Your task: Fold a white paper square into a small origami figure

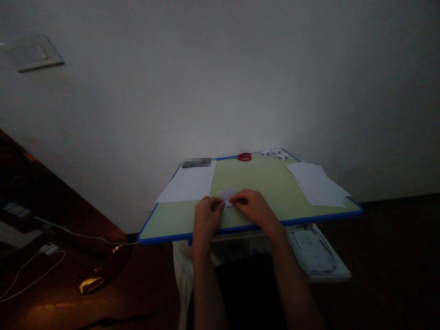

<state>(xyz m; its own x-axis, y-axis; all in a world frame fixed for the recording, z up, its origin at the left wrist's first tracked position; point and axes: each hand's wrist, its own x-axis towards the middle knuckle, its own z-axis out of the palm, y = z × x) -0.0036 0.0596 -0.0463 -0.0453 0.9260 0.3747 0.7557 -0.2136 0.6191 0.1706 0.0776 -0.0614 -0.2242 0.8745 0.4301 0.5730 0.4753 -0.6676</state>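
On the green, blue-edged tabletop [254, 176], the left hand [208, 211] and right hand [253, 204] pinch opposite sides of a small folded white paper [227, 194], thumbs closed to fingers. It sits between them, equally near both, projecting away from the person; its long axis is too dim to tell.

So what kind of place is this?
Probably a room at home: there's a blue-edged table by a plain wall, and what looks like a light switch up on the left.
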